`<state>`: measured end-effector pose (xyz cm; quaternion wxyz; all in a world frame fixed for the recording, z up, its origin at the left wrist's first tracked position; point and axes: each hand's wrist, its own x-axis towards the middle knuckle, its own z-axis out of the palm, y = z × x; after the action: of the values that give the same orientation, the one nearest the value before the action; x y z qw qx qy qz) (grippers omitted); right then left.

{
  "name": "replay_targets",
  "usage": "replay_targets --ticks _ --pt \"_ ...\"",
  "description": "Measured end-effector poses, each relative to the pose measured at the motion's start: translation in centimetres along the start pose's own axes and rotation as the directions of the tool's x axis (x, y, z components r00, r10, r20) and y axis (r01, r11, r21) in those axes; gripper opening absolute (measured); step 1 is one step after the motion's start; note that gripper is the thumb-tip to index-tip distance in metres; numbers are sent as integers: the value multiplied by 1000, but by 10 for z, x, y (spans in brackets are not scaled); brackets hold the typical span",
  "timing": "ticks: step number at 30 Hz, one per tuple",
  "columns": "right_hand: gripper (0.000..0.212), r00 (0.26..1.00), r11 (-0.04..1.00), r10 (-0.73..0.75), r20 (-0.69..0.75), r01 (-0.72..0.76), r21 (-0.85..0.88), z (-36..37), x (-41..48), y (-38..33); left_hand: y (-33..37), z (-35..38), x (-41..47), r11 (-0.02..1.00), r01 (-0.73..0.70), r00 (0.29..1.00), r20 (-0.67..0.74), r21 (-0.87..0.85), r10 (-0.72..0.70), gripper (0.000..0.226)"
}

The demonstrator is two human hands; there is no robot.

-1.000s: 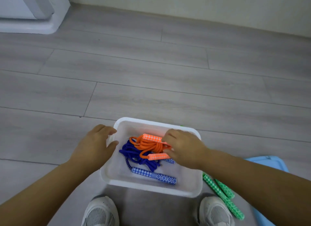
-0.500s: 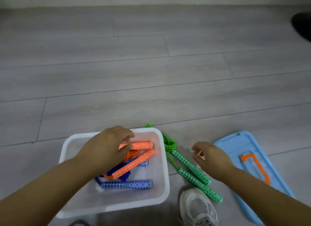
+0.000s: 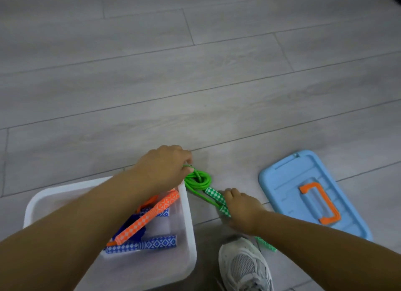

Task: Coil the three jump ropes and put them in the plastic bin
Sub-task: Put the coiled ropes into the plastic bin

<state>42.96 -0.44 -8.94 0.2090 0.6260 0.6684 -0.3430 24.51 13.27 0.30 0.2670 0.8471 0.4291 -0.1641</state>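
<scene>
Bare floor (image 3: 195, 84) lies open beyond the hands, and the green rope (image 3: 198, 180) sits coiled just beside the right wall of the bin (image 3: 188, 221), left of the blue lid (image 3: 282, 178). The left hand (image 3: 162, 169) pinches its cord, and the right hand (image 3: 243, 210) grips its two handles. Three ropes: the orange rope (image 3: 152, 212) and blue rope (image 3: 156, 244) in the one bin, green outside

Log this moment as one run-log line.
left hand: pinches green jump rope's coiled cord | right hand: holds its green checkered handles | white plastic bin: orange jump rope, blue jump rope inside
</scene>
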Motion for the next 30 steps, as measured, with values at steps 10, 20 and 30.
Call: replay_targets --ticks 10,20,30 --pt "44 989 971 95 -116 -67 228 -28 27 31 14 11 98 960 -56 897 437 273 -72 72" --pt "3 970 789 134 -203 20 614 -84 50 32 -21 6 110 944 210 971 170 -253 -170 58" --pt "10 843 653 84 -531 356 669 -173 28 -10 -2 -46 52 289 -37 865 -175 -957 -470 31"
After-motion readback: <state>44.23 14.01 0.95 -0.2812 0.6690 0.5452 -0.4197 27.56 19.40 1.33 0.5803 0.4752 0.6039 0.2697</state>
